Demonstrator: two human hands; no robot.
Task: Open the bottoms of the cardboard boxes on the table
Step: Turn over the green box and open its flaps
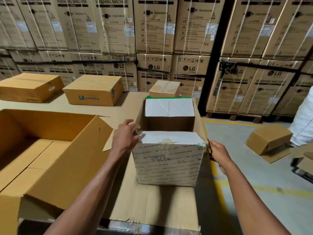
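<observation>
A white carton (167, 160) printed "CM-1 WONDER TAPE" stands on the cardboard-covered table (152, 204), right in front of me. Its upper face is open and shows a dark brown inside. The far white flap (169, 107) is raised, and brown side flaps stand at the left and right. My left hand (126, 135) grips the carton's near upper left corner with curled fingers. My right hand (218, 153) pinches the edge of the right brown side flap (200, 126).
A large open brown box (50, 141) sits at my left. Two taped brown boxes (94, 90) (30, 87) and a small one (165, 89) stand farther back. Stacked washing machine cartons (152, 39) form a wall behind. A box (269, 141) lies on the floor at the right.
</observation>
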